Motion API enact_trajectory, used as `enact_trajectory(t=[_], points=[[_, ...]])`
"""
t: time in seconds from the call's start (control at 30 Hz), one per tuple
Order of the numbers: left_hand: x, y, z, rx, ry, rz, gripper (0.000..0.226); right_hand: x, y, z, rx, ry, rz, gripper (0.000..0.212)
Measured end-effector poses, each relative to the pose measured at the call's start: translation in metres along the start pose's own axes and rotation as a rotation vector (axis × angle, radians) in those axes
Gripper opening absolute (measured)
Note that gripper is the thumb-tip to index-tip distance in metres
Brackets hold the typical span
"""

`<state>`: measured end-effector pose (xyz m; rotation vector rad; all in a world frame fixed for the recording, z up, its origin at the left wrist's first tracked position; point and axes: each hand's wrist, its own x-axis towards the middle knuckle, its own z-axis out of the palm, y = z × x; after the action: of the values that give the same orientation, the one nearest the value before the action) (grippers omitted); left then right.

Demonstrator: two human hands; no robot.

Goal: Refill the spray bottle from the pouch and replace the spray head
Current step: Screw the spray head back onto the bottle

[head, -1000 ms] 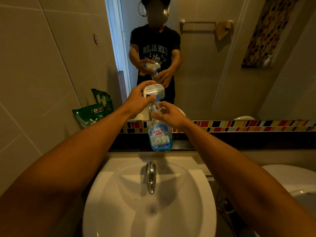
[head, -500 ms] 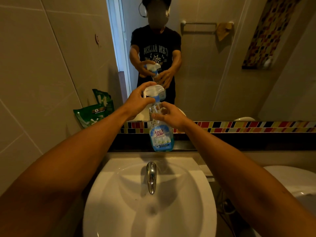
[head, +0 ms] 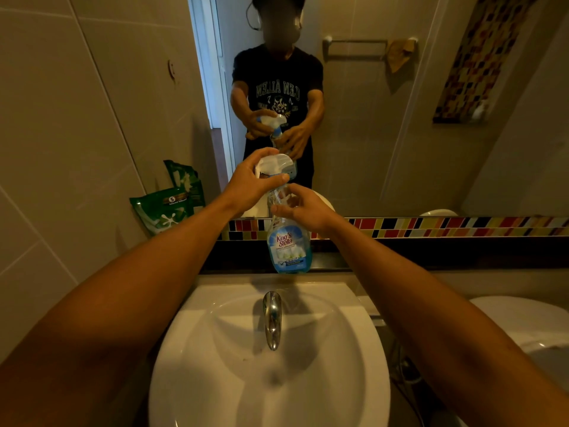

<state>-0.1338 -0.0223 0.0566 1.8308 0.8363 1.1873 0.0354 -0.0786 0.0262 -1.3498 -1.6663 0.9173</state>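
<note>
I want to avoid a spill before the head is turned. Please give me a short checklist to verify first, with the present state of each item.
1. Bottle stands upright on the ledge behind the sink: ok.
2. Right hand steadies the bottle at its neck: ok.
3. Left hand grips the spray head from the top: ok.
4. Spray head is seated straight on the neck: cannot tell, the hands cover the joint.
5. Liquid level in the bottle: cannot tell, the label hides it.
6. Pouch is out of the way, leaning on the wall at the left: ok.
</note>
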Motion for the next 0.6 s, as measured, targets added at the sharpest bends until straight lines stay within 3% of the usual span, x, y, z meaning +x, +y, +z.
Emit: enact_trajectory(t=[0.6], points=[[0.0014,-0.0022,-0.0019,0.005,0.032,0.017,0.058,0.0040,-0.0031,0.0049,0.082,-0.028,0.019,0.047]])
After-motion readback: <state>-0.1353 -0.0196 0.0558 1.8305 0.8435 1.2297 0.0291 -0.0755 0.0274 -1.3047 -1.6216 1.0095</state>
